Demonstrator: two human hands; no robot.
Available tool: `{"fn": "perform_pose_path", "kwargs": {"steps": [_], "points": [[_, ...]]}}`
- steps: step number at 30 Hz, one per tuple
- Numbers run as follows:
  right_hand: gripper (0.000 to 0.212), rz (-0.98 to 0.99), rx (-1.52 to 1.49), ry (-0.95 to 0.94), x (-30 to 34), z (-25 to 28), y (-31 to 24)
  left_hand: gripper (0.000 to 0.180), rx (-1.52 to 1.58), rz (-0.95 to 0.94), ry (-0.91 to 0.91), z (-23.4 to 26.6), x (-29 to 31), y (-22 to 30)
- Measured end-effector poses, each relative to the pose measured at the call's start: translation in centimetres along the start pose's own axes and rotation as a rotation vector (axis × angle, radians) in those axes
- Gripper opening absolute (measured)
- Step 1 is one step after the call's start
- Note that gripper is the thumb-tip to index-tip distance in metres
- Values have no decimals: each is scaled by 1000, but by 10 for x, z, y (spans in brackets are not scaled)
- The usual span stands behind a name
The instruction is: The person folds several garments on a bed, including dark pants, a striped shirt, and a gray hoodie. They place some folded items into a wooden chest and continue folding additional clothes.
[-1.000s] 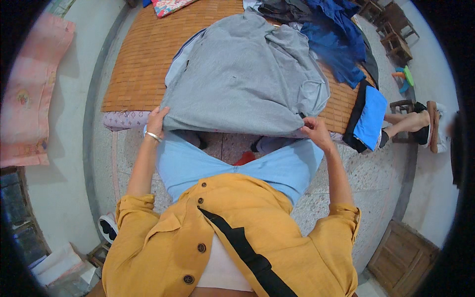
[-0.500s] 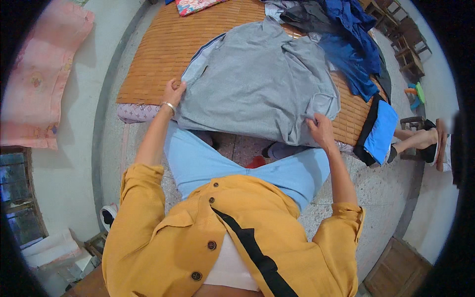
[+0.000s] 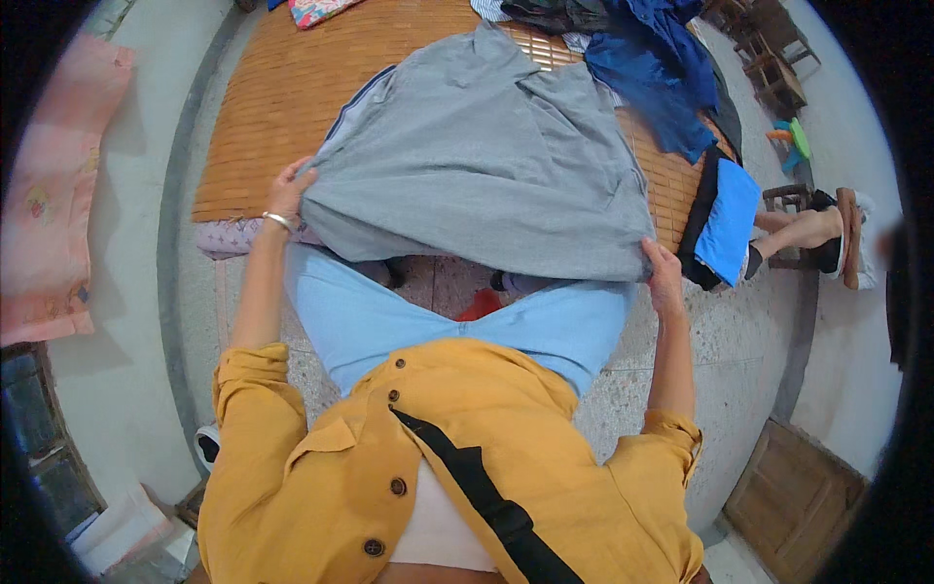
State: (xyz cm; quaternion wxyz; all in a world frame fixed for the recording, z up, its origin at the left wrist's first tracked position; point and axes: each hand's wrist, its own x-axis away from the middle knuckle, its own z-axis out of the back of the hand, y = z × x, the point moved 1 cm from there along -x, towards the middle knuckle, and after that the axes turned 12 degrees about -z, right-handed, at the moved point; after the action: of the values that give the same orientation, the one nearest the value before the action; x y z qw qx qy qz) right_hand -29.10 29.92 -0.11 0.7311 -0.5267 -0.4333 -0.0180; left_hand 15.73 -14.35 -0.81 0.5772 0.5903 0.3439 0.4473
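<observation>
A grey shirt (image 3: 477, 156) lies spread over the near side of a bed, its hem toward me. My left hand (image 3: 289, 190), with a bracelet at the wrist, pinches the hem's left corner. At the opposite corner my right hand (image 3: 664, 273) is closed on the cloth. Between the two hands the hem is drawn out wide, hanging slightly over the bed's near edge above my knees. Along the shirt's left side a strip of white and dark blue cloth (image 3: 362, 97) shows from beneath.
The bed has a woven slat mat (image 3: 263, 117). Dark blue clothes (image 3: 652, 73) lie heaped at its far right; a folded blue and black garment (image 3: 725, 219) sits at the right corner. Beyond, another person's legs (image 3: 803, 234) show by a stool. A pink curtain (image 3: 58, 195) hangs left.
Both hands have moved apart, stretching the shirt's hem flat and wide. The folded-up patch near the right hand is now smoothed out. The whole view has shifted a little.
</observation>
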Motion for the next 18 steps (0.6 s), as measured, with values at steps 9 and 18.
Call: {"fn": "perform_pose_path", "kwargs": {"steps": [9, 18], "points": [[18, 59, 415, -482, 26, -54, -16, 37, -73, -435, 475, 65, -25, 55], [25, 491, 538, 80, -13, -109, -62, 49, -1012, -871, 41, -25, 12, 18]]}}
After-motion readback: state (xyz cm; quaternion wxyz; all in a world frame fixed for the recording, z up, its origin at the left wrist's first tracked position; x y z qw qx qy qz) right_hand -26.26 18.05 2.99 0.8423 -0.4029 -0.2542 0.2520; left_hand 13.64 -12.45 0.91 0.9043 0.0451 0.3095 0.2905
